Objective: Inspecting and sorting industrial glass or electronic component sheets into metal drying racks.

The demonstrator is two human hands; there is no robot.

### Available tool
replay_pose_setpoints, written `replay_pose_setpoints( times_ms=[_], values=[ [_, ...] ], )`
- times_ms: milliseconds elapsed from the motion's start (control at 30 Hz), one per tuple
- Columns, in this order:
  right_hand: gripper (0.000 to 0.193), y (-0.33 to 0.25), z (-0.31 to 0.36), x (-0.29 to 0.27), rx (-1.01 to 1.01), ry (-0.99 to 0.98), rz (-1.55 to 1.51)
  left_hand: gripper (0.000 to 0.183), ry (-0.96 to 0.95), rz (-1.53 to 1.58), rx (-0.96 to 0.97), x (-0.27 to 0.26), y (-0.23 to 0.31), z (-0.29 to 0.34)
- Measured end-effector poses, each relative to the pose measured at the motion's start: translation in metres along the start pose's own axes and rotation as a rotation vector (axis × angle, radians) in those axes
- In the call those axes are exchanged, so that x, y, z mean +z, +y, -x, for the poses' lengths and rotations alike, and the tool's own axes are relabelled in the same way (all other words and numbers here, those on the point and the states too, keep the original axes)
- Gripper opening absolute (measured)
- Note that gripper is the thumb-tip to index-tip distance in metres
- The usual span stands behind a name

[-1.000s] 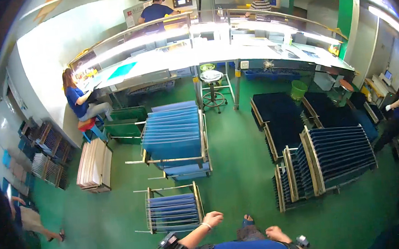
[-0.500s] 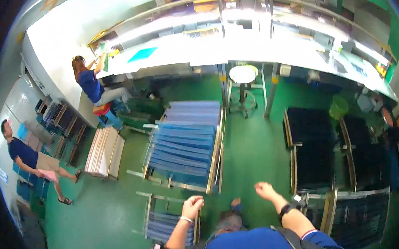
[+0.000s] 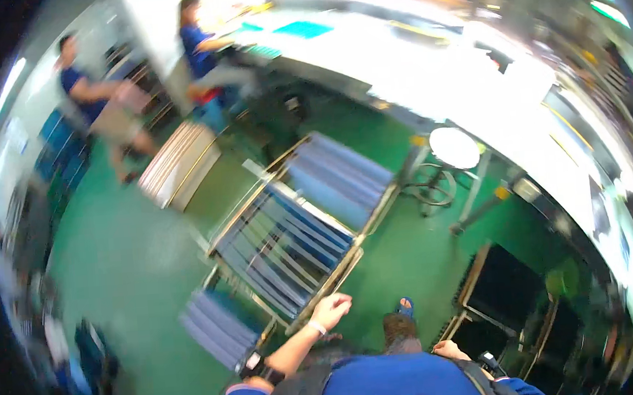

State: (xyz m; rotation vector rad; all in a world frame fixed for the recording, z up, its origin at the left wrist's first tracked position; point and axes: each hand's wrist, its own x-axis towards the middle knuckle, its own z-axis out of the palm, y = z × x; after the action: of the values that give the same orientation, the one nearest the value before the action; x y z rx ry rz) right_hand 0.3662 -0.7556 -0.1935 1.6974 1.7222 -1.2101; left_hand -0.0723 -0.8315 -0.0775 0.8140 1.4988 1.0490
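Note:
My left hand (image 3: 332,311), a pale band at its wrist, is held out low in front of me. It is empty, its fingers loosely bent and a little apart. Just beyond it stands a metal-framed rack (image 3: 285,251) holding several blue-grey panels in a row; I cannot tell whether the hand touches its near corner. Close to my right side is my right hand (image 3: 450,349), its fingers curled in with nothing seen in them. The nearest thing to it is a rack of dark panels (image 3: 502,280). Both forearms carry small black strapped-on devices.
Another blue-panel rack (image 3: 340,174) stands beyond, a smaller one (image 3: 223,325) at left. A pale stack (image 3: 182,163) sits near a seated person (image 3: 199,48); another person (image 3: 101,102) is at far left. A round stool (image 3: 454,148) stands by the long bright bench (image 3: 395,60).
My view has swung, so the benches and racks appear tilted and shifted. My right hand has drawn back toward my body. The person at far left has changed posture, and my sandalled foot now shows.

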Motion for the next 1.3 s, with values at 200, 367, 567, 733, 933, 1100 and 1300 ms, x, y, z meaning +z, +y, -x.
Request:
replay_pose_setpoints(
  times_ms=[200, 367, 567, 733, 933, 1100, 1300],
  values=[
    [0.021, -0.014, -0.126, -0.142, -0.337, 0.193, 0.072, 0.021, 0.391, 0.107, -0.074, 0.051, 0.038, -0.018],
    [0.020, -0.080, -0.213, -0.254, -0.253, 0.164, -0.337, 0.018, 1.017, 0.397, 0.011, 0.012, 0.042, 0.022],
    [0.026, -0.211, -0.237, -0.257, -0.140, 0.132, -0.731, 0.016, 1.442, 0.686, -0.195, -0.074, -0.040, 0.093],
    [0.032, -0.394, -0.220, -0.176, -0.476, -0.251, -0.565, 0.023, 1.382, 0.765, -0.343, -0.121, -0.148, 0.082],
    [0.060, -0.551, -0.239, -0.084, -0.509, -0.402, -0.273, 0.030, 1.188, 1.143, -0.140, -0.153, -0.157, 0.002],
    [0.048, -0.604, -0.247, -0.022, -0.269, -0.584, -0.620, 0.044, 1.282, 1.229, -0.198, -0.165, -0.214, -0.015],
    [0.042, -0.611, -0.259, -0.011, -0.265, -0.594, -0.790, 0.037, 1.285, 1.368, -0.261, -0.179, -0.191, -0.018]
  ],
)
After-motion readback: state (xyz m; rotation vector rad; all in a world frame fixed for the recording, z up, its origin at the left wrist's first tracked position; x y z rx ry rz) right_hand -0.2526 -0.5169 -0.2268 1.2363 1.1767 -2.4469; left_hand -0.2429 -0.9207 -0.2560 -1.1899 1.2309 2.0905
